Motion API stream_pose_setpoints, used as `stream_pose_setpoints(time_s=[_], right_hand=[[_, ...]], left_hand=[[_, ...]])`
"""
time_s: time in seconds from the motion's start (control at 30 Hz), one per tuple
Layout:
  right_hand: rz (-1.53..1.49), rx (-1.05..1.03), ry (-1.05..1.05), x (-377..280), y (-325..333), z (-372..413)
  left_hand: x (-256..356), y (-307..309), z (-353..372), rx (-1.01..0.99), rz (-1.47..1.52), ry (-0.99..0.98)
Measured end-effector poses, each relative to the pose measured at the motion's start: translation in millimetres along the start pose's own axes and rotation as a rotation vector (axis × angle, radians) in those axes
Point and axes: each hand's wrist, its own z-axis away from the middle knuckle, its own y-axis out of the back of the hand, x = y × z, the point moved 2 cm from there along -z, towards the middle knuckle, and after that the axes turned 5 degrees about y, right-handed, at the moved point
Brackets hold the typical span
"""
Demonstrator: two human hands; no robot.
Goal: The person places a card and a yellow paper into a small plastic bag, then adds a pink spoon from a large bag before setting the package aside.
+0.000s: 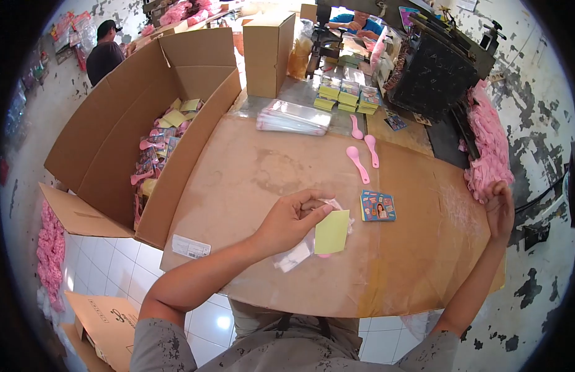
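My left hand (300, 217) is closed around a yellow card (331, 232) and a clear plastic bag (294, 257), with the thumb on the card's top edge. A bit of pink shows beneath the card. At the right edge of the table, my right hand (501, 208) is raised with curled fingers against a bundle of pink strands (489, 155); what the fingers pinch is hidden. A stack of printed picture cards (378, 206) lies right of the yellow card. Beyond it rest three pink spoons, including the nearest pink spoon (358, 165).
At left stands a large open carton (107, 136) holding several filled packets. A pile of clear bags (294, 116), card stacks (348, 94), a tall box (267, 56) and a black machine (431, 74) occupy the back. A person (106, 53) is at far left, another behind.
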Motion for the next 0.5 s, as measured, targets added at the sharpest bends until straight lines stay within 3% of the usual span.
stream_pose_setpoints(time_s=[0.07, 0.13, 0.17, 0.27, 0.37, 0.43, 0.47, 0.5], right_hand=[[0.093, 0.105, -0.151, 46, 16, -7], [1.077, 0.183, -0.181, 89, 19, 1], [1.349, 0.206, -0.192, 89, 12, 6], [0.636, 0.115, 0.03, 2, -26, 4], [0.071, -0.111, 0.012, -28, -27, 10], [-0.001, -0.037, -0.126, 9, -13, 0], [0.109, -0.005, -0.196, 31, -6, -5], [0.6, 0.032, -0.139, 49, -9, -7]], left_hand=[[3, -1, 2, -0.007, -0.014, 0.008], [-1, -3, 2, -0.016, 0.01, -0.026], [-2, -3, 1, -0.015, 0.02, -0.047], [-7, -2, -1, -0.008, 0.043, -0.073], [-6, 0, -2, -0.012, 0.036, -0.019], [-5, 1, -2, -0.003, 0.0, -0.022], [-6, 1, -2, 0.003, -0.015, -0.027], [-5, 1, -2, 0.004, -0.014, -0.025]])
